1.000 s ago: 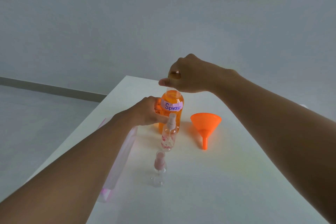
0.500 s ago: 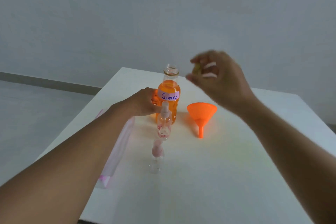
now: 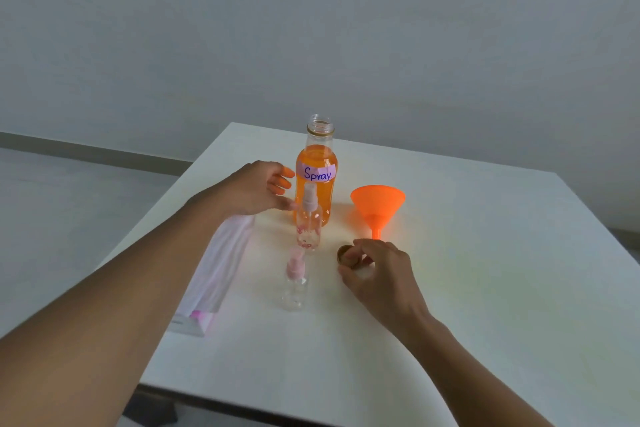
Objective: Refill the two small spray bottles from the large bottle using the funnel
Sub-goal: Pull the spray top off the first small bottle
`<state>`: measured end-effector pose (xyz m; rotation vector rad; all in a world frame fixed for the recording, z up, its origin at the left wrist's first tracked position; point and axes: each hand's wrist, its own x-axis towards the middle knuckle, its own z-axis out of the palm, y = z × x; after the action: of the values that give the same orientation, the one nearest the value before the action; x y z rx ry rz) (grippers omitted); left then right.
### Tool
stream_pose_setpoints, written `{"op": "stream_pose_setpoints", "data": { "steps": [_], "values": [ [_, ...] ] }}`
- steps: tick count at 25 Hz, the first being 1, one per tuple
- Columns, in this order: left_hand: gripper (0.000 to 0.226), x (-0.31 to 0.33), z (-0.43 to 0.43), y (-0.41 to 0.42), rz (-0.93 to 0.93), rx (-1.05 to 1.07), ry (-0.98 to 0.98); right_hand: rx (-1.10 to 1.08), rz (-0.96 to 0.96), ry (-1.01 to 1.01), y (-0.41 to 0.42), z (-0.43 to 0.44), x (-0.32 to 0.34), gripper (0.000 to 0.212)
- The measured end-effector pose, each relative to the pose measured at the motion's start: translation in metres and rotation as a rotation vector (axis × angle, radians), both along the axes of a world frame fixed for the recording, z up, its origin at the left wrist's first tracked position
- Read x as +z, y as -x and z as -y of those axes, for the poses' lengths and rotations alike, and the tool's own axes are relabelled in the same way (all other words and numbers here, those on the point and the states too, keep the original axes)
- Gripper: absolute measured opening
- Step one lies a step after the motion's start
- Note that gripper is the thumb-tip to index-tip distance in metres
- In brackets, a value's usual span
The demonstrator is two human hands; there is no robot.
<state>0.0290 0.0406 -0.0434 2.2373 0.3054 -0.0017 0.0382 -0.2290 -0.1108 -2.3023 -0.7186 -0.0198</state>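
Observation:
The large bottle (image 3: 316, 163) of orange liquid, labelled "Spray", stands uncapped at the back of the white table (image 3: 485, 305). My left hand (image 3: 258, 189) is just left of it, fingers loosened and barely touching its side. Two small clear spray bottles with pink pump tops stand in front: the taller one (image 3: 308, 222) close to the large bottle, the shorter one (image 3: 294, 282) nearer me. An orange funnel (image 3: 377, 204) lies on its side to the right. My right hand (image 3: 377, 267) pinches the bottle's gold cap (image 3: 346, 256) low at the tabletop.
A long white and pink packet (image 3: 216, 270) lies on the table's left side under my left forearm. The table's near edge (image 3: 277, 406) runs across the bottom, with grey floor (image 3: 69, 201) to the left and a grey wall behind.
My right hand lifted the cap off the large bottle and carried it down to the table in front of the funnel. My left hand loosened its grip on the bottle.

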Motion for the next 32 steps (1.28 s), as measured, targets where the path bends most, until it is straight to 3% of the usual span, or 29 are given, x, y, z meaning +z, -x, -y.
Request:
{"op": "stream_pose_setpoints", "data": {
  "steps": [4,7,9,13,17,22,24,29,32],
  "values": [
    [0.036,-0.005,0.004,0.029,-0.040,-0.087,-0.249,-0.059,0.081,-0.170,0.006,-0.009,0.021,0.018],
    [0.035,-0.001,0.023,0.036,-0.037,-0.120,-0.353,0.017,0.024,-0.349,0.002,-0.034,0.047,0.026],
    [0.043,-0.001,0.035,0.036,0.008,-0.093,-0.418,0.028,-0.033,-0.311,-0.003,-0.052,0.061,0.034],
    [0.046,0.000,0.046,0.040,0.053,-0.008,-0.246,0.065,-0.109,-0.260,-0.012,-0.057,0.069,0.021],
    [0.043,0.025,0.051,0.047,0.208,-0.017,-0.160,0.053,-0.189,-0.514,-0.011,-0.030,0.080,0.007],
    [0.046,0.074,0.089,0.045,0.342,-0.084,-0.146,0.002,-0.191,-0.710,-0.003,0.001,0.123,0.020],
    [0.041,0.082,0.109,0.044,0.354,-0.098,-0.120,-0.020,-0.158,-0.727,-0.004,0.018,0.136,0.026],
    [0.014,0.064,0.176,0.047,0.322,-0.259,-0.100,0.014,-0.219,-0.740,-0.009,0.087,0.130,0.004],
    [0.014,0.041,0.210,0.052,0.271,-0.325,-0.025,0.049,-0.272,-0.734,-0.006,0.124,0.109,0.012]
  ]
}}
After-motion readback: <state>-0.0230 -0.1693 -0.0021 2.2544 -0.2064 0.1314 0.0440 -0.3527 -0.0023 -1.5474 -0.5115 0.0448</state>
